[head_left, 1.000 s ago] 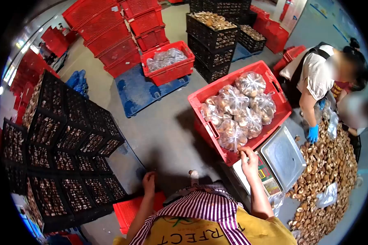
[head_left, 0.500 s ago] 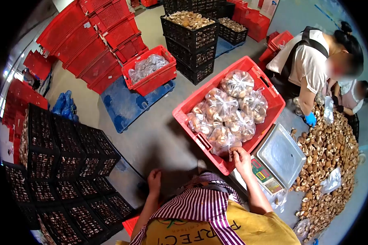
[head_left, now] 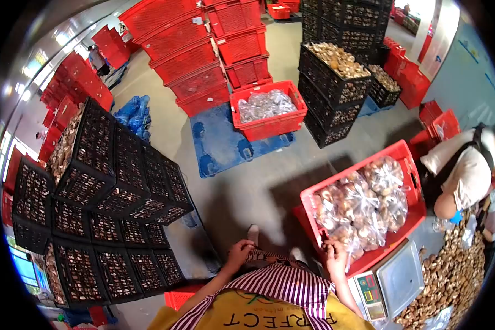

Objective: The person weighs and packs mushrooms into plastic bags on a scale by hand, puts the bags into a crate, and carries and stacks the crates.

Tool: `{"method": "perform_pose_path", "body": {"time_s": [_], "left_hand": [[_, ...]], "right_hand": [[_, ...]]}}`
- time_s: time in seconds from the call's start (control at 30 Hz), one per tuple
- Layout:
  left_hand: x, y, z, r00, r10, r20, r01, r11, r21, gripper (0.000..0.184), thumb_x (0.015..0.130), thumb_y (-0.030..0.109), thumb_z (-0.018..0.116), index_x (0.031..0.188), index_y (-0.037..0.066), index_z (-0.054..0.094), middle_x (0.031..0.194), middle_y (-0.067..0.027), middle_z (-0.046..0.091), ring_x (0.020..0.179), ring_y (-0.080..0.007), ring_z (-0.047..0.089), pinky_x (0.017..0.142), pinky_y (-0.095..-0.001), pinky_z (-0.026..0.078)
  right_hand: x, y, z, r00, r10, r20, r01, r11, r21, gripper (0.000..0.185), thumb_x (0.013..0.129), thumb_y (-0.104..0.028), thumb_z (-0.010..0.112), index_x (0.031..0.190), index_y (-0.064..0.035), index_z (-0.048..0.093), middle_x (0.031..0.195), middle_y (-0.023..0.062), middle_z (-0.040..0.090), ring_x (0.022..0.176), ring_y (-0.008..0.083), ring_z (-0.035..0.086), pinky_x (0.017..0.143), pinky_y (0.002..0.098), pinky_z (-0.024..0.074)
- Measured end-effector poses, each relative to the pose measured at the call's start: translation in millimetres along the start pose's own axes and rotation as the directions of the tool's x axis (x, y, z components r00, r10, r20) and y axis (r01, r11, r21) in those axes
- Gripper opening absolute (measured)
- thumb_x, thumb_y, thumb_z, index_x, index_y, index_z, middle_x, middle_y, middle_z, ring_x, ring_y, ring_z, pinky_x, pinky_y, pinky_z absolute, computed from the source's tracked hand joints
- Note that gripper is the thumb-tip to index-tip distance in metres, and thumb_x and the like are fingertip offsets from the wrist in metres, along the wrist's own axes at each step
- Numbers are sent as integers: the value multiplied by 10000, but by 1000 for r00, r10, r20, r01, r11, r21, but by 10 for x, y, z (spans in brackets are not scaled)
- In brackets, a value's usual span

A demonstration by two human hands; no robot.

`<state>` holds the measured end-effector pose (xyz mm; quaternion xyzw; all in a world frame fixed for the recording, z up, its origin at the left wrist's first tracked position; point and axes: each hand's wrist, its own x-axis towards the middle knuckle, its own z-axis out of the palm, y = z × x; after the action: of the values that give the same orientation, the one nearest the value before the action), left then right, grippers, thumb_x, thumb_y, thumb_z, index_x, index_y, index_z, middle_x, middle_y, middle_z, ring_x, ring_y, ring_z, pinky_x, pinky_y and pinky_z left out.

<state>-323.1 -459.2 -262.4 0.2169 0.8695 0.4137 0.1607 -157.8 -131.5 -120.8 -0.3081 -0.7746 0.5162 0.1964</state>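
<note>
Beside the near end wall of a red crate (head_left: 363,163), my right hand (head_left: 335,257) has its fingers curled at the rim by the handle opening. Clear plastic bags of mushrooms (head_left: 363,203) fill much of that crate, their tops gathered and shiny. My left hand (head_left: 240,253) hangs in front of my striped apron (head_left: 275,283), loosely closed, with nothing visible in it. Right of the crate stands a scale (head_left: 400,279) with a bare metal pan and a green-and-red panel. Loose mushrooms (head_left: 445,280) lie heaped beyond it.
Black crates of mushrooms (head_left: 104,220) are stacked at the left. A red crate of clear bags (head_left: 267,129) sits on a blue pallet (head_left: 220,146) beside stacked red crates (head_left: 187,66). More black crates (head_left: 330,110) stand behind. A co-worker (head_left: 467,170) bends over the heap.
The view has swung left, so the bagged-mushroom crate appears farther right and lower. My right hand has gone from a bag's gathered top to the crate's near rim. My left hand appears farther right.
</note>
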Motion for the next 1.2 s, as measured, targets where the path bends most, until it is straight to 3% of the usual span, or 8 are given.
{"method": "perform_pose_path", "body": {"time_s": [0.17,0.27,0.3,0.5,0.57,0.77,1.03,1.2], "left_hand": [[522,-314,-617,976,213,-51,-217,971,-104,173,872,61,573,1009,8,665,923,-78,696,860,-170,665,794,-295,514],[790,-301,-1215,996,-87,-21,64,854,-517,171,899,71,549,1009,10,665,909,-97,691,808,-169,670,716,-295,537],[892,-715,-1206,996,9,-93,-23,988,-151,168,907,74,546,1013,15,662,906,-94,690,799,-161,669,689,-298,541],[1151,-1247,-1815,959,-275,-72,220,878,-426,117,908,84,563,972,38,650,827,-39,653,711,-140,612,663,-288,507],[1285,-1354,-1800,912,-408,37,381,811,-445,146,904,86,567,1016,32,644,838,-42,661,716,-136,616,664,-290,511],[1902,-1350,-1404,946,-255,200,317,853,-413,219,916,170,549,1053,32,651,853,-68,691,725,-159,640,697,-323,529],[2923,-347,-1058,897,53,438,201,835,-513,191,953,22,492,1088,-5,625,918,-78,675,766,-135,641,727,-279,534],[3605,-129,-1091,865,110,490,151,874,-462,214,960,-6,462,1120,-25,602,948,-117,675,765,-166,655,745,-295,545]], "right_hand": [[204,-41,366,981,97,-168,-95,995,21,120,911,10,490,944,17,605,877,84,610,817,155,562,761,279,464],[254,138,579,949,111,-296,-143,986,-88,122,931,-38,485,944,15,594,889,96,586,864,195,537,830,319,437],[266,128,632,945,41,-325,-101,980,-170,120,925,-39,487,945,17,591,889,108,582,865,226,539,843,339,436],[210,433,773,893,73,-444,-258,892,-371,238,922,-39,542,1121,85,586,1187,231,602,1155,349,526,1068,412,351],[134,1393,661,834,-263,-484,-68,823,-564,303,922,-56,553,1198,69,550,1250,231,559,1193,366,510,1087,440,333],[399,443,938,840,-224,-495,-181,743,-644,231,880,-68,587,1075,51,620,1014,228,637,942,373,594,895,414,477],[-51,1535,1044,672,-112,-732,-426,750,-505,308,917,-36,532,1206,69,539,1276,226,547,1218,373,491,1093,426,327],[346,67,1301,600,-84,-795,-411,821,-396,216,820,22,517,1027,6,576,1018,229,554,987,398,514,915,465,406]]}}
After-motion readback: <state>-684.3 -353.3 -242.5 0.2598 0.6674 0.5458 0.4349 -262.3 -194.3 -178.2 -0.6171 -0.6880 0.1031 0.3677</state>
